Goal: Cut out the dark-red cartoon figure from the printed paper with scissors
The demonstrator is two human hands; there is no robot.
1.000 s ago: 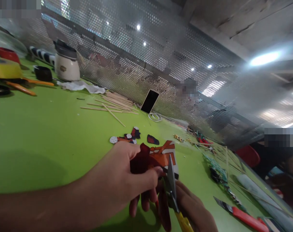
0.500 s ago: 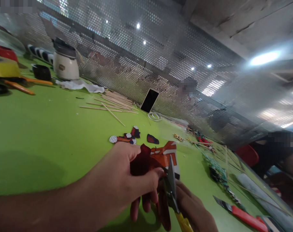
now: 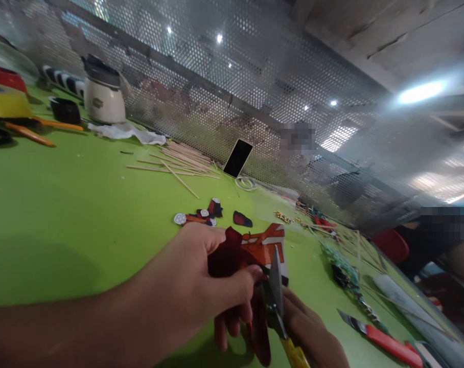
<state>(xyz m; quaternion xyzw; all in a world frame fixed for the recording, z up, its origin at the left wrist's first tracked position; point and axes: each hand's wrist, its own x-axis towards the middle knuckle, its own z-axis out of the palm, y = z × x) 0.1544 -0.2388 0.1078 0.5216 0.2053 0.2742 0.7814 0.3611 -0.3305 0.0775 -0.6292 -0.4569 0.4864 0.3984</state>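
Note:
My left hand (image 3: 212,286) pinches a printed sheet piece (image 3: 257,251) coloured dark red, orange and white, holding it over the green table. In my right hand (image 3: 308,327) are scissors (image 3: 277,286) with yellow handles, their blades pointing up against the sheet's right part. The fingers of my right hand are partly hidden behind the scissors and the sheet. Just beyond my left hand lie small cut-out pieces (image 3: 201,217) with white round ends. Another dark red and black cut-out (image 3: 242,219) rests apart, to their right.
Thin wooden sticks (image 3: 186,159) lie behind the cut-outs, near a leaning phone (image 3: 238,158). A red-handled utility knife (image 3: 387,343) is at the right. A white jug (image 3: 103,94) and yellow tape roll (image 3: 5,102) stand far left. A perforated metal screen (image 3: 201,82) borders the table.
Both hands, the sheet and the scissors have shifted slightly to the right. The grip on each stays the same, and the things on the table have not moved.

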